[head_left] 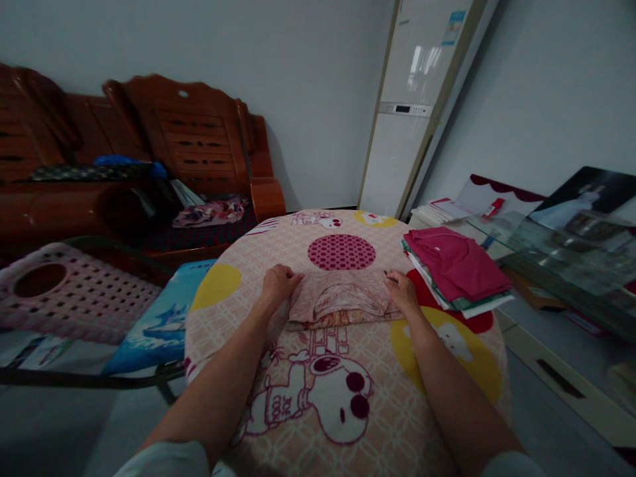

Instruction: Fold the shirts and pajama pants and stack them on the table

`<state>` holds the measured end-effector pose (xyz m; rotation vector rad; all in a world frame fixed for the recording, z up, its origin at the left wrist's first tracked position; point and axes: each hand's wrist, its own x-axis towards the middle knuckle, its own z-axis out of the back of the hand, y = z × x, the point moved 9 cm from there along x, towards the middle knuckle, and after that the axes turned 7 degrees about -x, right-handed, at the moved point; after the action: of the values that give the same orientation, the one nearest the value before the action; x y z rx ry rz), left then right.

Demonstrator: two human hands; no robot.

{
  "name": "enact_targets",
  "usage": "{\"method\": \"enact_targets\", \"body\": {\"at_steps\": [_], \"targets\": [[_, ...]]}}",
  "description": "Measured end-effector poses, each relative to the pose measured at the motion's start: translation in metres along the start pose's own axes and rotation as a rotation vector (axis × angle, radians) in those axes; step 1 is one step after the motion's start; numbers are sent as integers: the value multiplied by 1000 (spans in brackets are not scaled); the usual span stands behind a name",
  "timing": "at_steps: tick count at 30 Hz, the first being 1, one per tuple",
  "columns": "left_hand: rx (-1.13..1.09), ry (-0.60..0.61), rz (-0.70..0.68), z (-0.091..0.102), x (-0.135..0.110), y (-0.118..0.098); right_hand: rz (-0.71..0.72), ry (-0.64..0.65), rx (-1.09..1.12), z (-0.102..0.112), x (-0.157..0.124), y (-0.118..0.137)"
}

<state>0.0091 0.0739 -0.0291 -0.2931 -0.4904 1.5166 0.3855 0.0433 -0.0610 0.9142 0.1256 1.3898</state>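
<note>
My two hands sit on either end of a folded pink garment that lies across the middle of the round desk. My left hand is curled into a loose fist, knuckles up, with the garment's left edge bunched inside it. My right hand lies over the right edge with its fingers bent down onto the cloth. From this angle I cannot tell whether it pinches the fabric or only presses on it.

The garment is a pale, mottled pink, folded into a wide band, with a strip of patterned hem showing along its near side. It rests on the pink cover spread over the desk. This cover is printed with a cartoon dog just near of the garment, a dark red checked circle just far of it, and yellow circles to left and right.

On the right part of the desk, near my right hand but apart from it, stands a stack of folded clothes with a magenta piece on top. To the left of the desk is a pink perforated plastic stool. A carved wooden sofa stands against the far wall, and a tall white air conditioner stands in the far right corner.
</note>
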Motion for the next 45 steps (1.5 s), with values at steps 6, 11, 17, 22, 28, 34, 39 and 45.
{"method": "enact_targets", "body": {"at_steps": [6,11,17,22,28,34,39,45], "targets": [[-61,2,53,0,-1,2,-68,33,43,0,8,-7],[-67,-6,99,0,0,5,-92,82,2,-4,26,-1],[-121,-59,99,3,-2,8,-50,89,-27,-6,31,11],[-168,-89,83,4,-1,7,-41,41,-30,-5,33,5],[-90,-35,97,-3,2,8,8,40,-33,-13,37,-2],[-35,-50,91,-3,3,12,-23,-35,-91,-9,34,-8],[-8,-57,94,-5,2,13,10,-47,-138,-8,32,-3],[-100,-224,-107,6,-11,-12,82,-50,-165,-7,28,5]]}}
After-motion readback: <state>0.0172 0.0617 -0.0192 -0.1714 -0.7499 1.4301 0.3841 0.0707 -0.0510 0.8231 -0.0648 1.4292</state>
